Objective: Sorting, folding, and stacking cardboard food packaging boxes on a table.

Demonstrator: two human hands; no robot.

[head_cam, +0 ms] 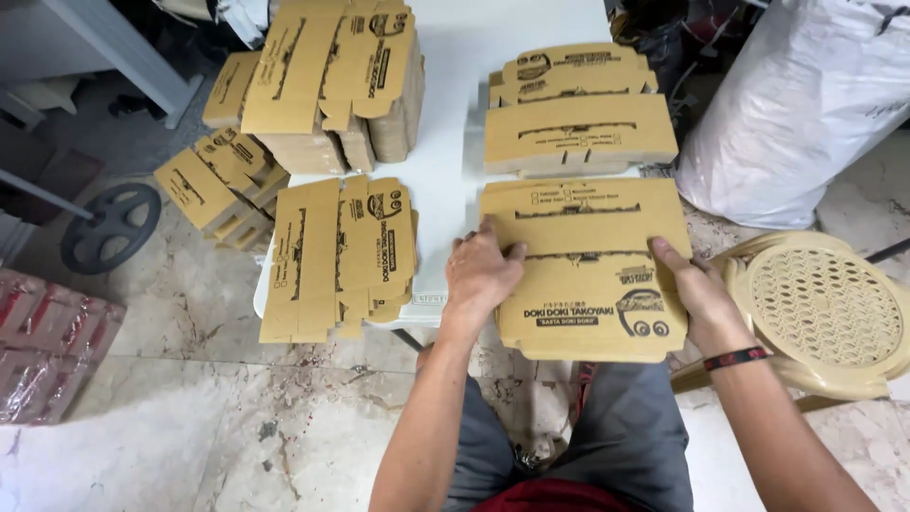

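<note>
A flat brown cardboard box blank (583, 270) with black printing lies at the near edge of the white table (445, 180). My left hand (482, 275) grips its left edge, fingers on top. At its right edge, my right hand (697, 294) holds it too, thumb resting on the printed face. A dark band is on that wrist. The blank overhangs the table toward my lap.
Stacks of the same blanks lie behind (578, 133) and on the table's left (336, 256), with a tall pile (332, 81) at the back left and more on the floor (223, 185). A beige plastic stool (820, 313) and a white sack (806, 104) stand at right.
</note>
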